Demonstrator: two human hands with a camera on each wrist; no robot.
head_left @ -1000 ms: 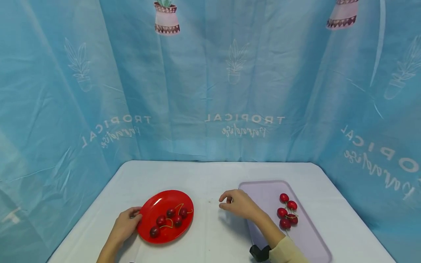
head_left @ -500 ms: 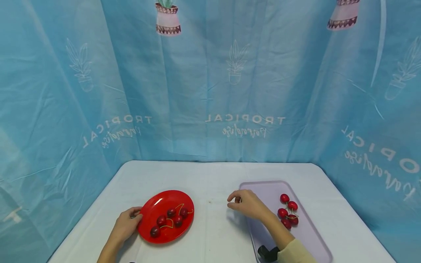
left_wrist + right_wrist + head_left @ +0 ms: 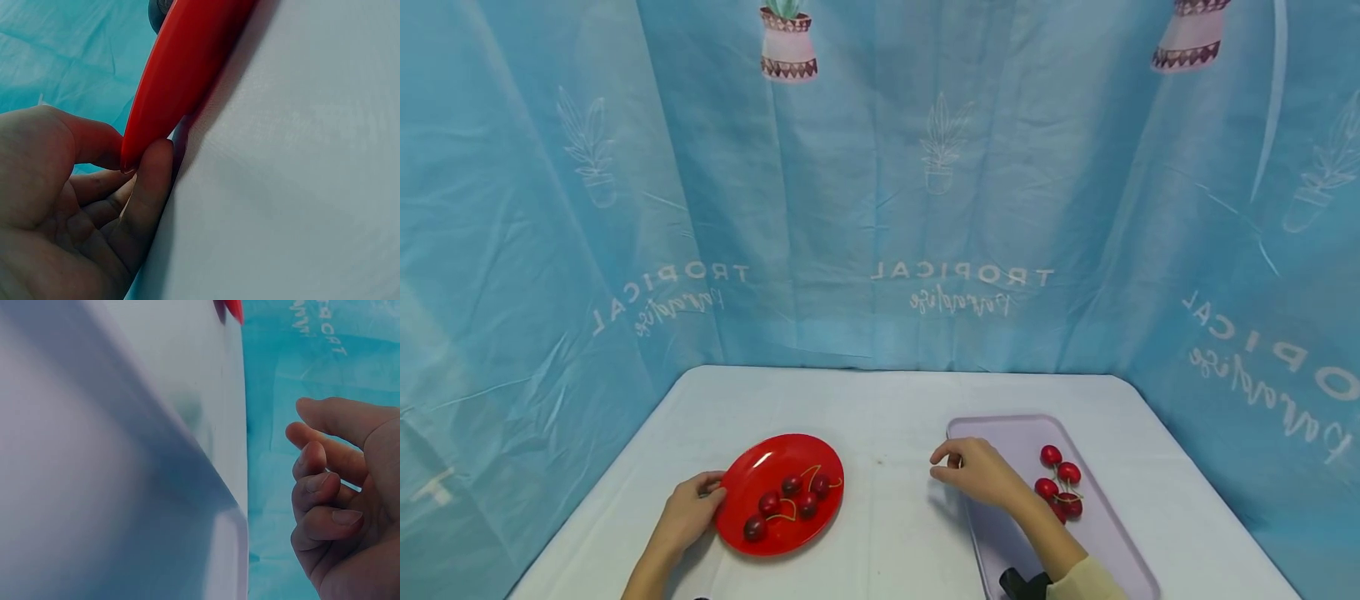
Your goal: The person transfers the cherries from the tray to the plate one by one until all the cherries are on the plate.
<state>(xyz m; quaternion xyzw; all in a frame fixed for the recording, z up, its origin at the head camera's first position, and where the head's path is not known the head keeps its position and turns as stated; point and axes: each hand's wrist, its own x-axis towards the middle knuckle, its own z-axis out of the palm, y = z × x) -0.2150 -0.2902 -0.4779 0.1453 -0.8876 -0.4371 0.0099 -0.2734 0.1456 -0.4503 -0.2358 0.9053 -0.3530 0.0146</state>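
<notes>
My left hand (image 3: 688, 515) pinches the left rim of a round red plate (image 3: 760, 467). In the left wrist view, the thumb (image 3: 100, 140) lies on one face of the rim and a finger on the other. Several dark cherries (image 3: 769, 502) with stems rest on the plate's right and lower part. Over the left edge of a pale purple tray (image 3: 1000, 433) hovers my right hand (image 3: 977, 473), its fingers loosely bent and nothing between them. Several brighter red cherries (image 3: 1069, 473) lie in the tray, the lowest partly hidden behind the right forearm.
A white-covered table (image 3: 880, 400) carries both plate and tray, with a strip of cloth between them. Blue printed curtain (image 3: 865, 208) hangs behind the table and along both sides. A black device (image 3: 1024, 585) sits at the right wrist, above the tray.
My right hand has moved rightward, from the gap beside the plate to the tray's left edge. The left hand and the plate keep their places.
</notes>
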